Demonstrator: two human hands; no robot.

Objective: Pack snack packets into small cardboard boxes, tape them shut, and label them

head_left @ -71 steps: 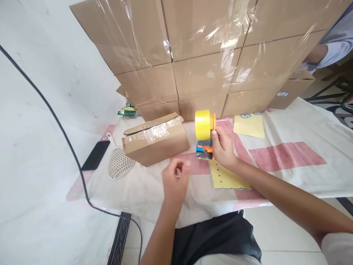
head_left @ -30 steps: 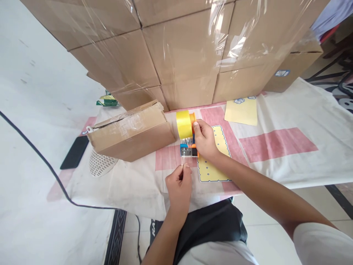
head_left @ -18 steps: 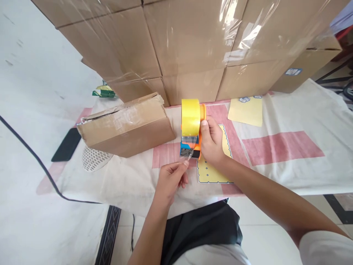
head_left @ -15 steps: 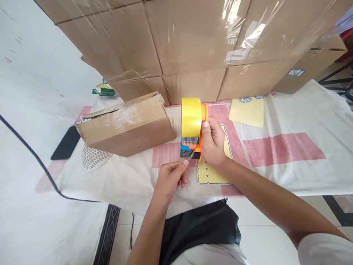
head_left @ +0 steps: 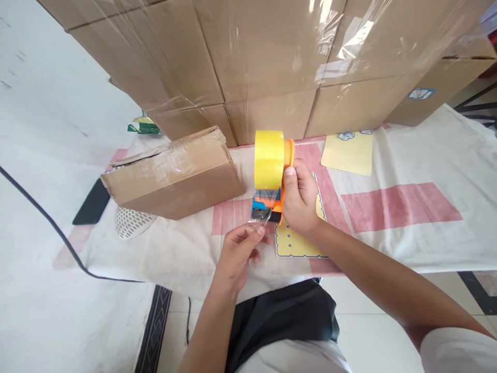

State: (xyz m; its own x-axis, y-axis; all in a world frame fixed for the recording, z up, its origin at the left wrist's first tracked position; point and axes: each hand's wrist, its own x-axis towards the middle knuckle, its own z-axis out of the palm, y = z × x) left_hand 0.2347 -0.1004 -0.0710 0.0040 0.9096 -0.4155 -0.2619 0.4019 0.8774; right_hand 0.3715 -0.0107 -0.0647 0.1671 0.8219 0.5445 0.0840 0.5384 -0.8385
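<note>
My right hand (head_left: 301, 199) is wrapped round the orange grip of a tape dispenser (head_left: 276, 203), held above the table. A wide roll of yellow tape (head_left: 269, 159) sits on the dispenser, towards the back. My left hand (head_left: 240, 251) pinches the loose clear end of the packing tape (head_left: 263, 213) just in front of the dispenser's cutting edge. Below my right hand lies a yellow card with a blue scalloped border (head_left: 297, 244), partly covered by the hand and dispenser. A cardboard box (head_left: 182, 173), taped along its top, rests to the left of the dispenser.
Stacked cartons (head_left: 267, 57) under clear wrap stand along the back. A white perforated object (head_left: 132, 223) and a dark flat object (head_left: 92, 203) lie left of the box. Another yellow sheet (head_left: 347, 153) is at right on the cloth-covered table (head_left: 419, 243). A black cable (head_left: 58, 235) hangs at left.
The clear tape end now shows stretched a little wider between my left fingers and the dispenser. Both hands keep their holds; the view has shifted slightly.
</note>
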